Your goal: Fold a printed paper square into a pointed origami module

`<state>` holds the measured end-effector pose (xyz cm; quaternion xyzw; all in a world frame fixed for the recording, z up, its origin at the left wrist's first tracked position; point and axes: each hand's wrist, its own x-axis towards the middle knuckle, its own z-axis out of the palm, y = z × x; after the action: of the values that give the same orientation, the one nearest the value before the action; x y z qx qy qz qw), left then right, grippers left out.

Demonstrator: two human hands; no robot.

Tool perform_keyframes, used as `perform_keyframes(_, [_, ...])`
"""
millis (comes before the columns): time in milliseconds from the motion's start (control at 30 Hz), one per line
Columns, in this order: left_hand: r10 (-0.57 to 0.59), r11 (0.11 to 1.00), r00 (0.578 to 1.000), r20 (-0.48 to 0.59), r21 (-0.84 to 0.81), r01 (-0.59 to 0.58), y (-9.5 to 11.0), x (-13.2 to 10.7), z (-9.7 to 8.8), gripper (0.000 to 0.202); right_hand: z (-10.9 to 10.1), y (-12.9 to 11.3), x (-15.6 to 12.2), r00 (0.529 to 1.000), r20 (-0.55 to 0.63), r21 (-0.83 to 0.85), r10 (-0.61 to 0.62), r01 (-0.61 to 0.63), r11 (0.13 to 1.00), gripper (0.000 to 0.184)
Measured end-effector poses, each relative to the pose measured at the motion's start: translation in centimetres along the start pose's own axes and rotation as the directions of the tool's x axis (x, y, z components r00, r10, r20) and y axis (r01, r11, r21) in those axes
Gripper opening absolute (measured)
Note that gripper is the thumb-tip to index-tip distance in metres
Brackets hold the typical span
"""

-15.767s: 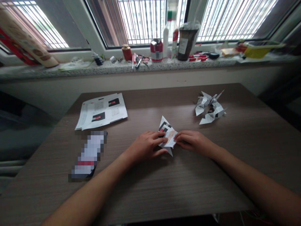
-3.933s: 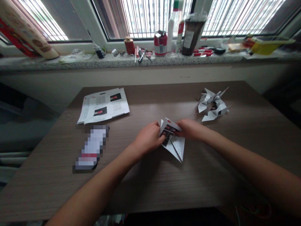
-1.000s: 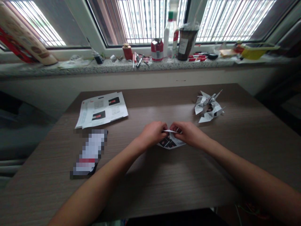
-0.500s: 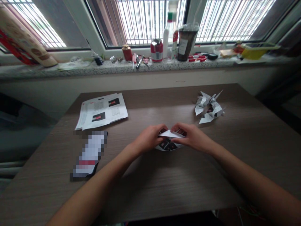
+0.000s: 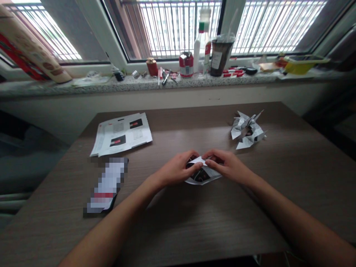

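Note:
A small folded piece of printed paper (image 5: 202, 174), white with black and red patches, lies on the brown wooden table (image 5: 194, 222) at its middle. My left hand (image 5: 178, 168) pinches the paper's left side with curled fingers. My right hand (image 5: 226, 165) pinches its right side, fingertips meeting the left hand's over the fold. Both hands press the paper down against the table top.
A heap of finished folded paper shapes (image 5: 247, 129) lies at the back right. A stack of printed sheets (image 5: 121, 134) sits at the back left, with a pixelated flat object (image 5: 107, 185) in front of it. The windowsill (image 5: 178, 79) holds a can, bottles, a cup and tools.
Over the last second the white flap that stood up between my fingers has been pushed down flatter, and both hands sit slightly lower on the paper.

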<state>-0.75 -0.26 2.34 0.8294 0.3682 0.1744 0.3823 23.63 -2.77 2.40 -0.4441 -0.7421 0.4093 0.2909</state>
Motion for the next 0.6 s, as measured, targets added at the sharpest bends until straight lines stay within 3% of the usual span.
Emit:
perform_keyframes(367, [-0.024,0.994,0.999,-0.047,-0.105,0.019,-0.09,0.17,0.66,0.038,0.23,0.76,0.28,0.986,-0.113,0.02,0.124,-0.123,0.992,0.019])
perform_keyframes(600, [-0.104,0.988,0.995,-0.007,-0.112,0.103,0.25,0.4,-0.03,0.039,0.11,0.48,0.09,0.993,-0.089,0.004,0.073,-0.073,0.997,0.013])
